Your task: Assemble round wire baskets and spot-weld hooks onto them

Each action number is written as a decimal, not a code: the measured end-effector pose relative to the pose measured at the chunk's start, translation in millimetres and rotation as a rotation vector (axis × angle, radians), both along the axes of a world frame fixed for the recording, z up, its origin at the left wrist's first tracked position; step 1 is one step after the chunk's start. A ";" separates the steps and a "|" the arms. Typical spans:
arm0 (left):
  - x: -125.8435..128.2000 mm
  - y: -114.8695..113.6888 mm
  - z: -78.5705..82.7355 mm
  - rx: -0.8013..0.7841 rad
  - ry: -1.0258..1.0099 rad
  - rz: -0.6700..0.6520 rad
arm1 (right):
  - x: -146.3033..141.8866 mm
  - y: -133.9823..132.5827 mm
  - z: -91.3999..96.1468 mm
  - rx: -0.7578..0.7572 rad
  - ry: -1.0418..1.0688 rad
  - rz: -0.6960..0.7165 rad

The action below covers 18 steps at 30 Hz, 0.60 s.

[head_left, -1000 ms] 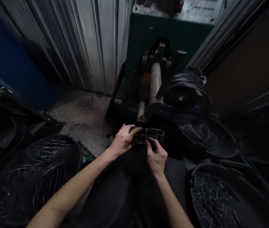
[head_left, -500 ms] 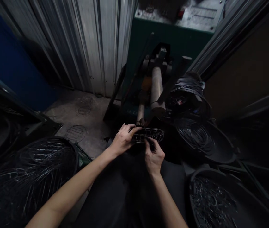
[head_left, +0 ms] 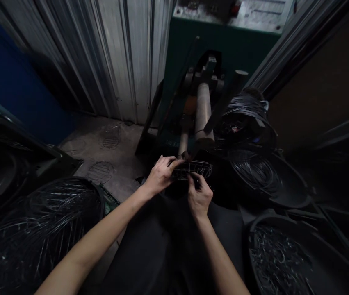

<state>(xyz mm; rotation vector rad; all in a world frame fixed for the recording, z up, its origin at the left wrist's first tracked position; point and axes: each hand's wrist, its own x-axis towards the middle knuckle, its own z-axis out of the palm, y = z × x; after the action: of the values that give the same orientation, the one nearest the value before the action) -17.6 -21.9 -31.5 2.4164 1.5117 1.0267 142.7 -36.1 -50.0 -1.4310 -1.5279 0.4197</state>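
Observation:
A small round wire basket (head_left: 203,169) is held between my two hands, right below the electrode tips of a green machine (head_left: 251,45). My left hand (head_left: 161,174) grips its left side, fingers closed around the wire. With thumb and fingertips pinched together, my right hand (head_left: 199,192) is at the basket's near side; a thin upright wire seems to be in the pinch, but it is too dark to be sure. Above them, the lower metal rod (head_left: 183,141) ends close to the basket's far rim. A thicker metal cylinder (head_left: 203,108) hangs over it.
At left stands a tub of bent wire pieces (head_left: 54,221). On the right are a basin with wire rings (head_left: 256,174) and a basin of small wire pieces (head_left: 277,254). Wire grids (head_left: 100,171) lie on the floor. Behind is a corrugated metal wall (head_left: 115,61).
The basket and both hands sit slightly higher in the picture, nearer the rod's tip. My grip looks the same. The whole view has shifted a little.

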 end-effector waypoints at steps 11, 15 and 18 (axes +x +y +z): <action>-3.7 -1.1 -0.8 0.044 -0.064 -0.059 | -1.6 -2.1 -0.7 0.111 -0.030 0.023; -19.5 -6.0 -28.2 0.018 -0.202 0.004 | 15.8 -18.1 4.1 0.198 -0.020 -0.079; -33.2 -1.6 -56.6 0.020 -0.277 0.088 | 65.4 -42.7 3.4 0.114 -0.099 -0.175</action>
<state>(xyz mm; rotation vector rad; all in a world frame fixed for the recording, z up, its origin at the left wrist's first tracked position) -50.8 -23.5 -88.2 2.1263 1.5268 1.3349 208.1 -78.8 -46.6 -1.4996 -1.4657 0.1555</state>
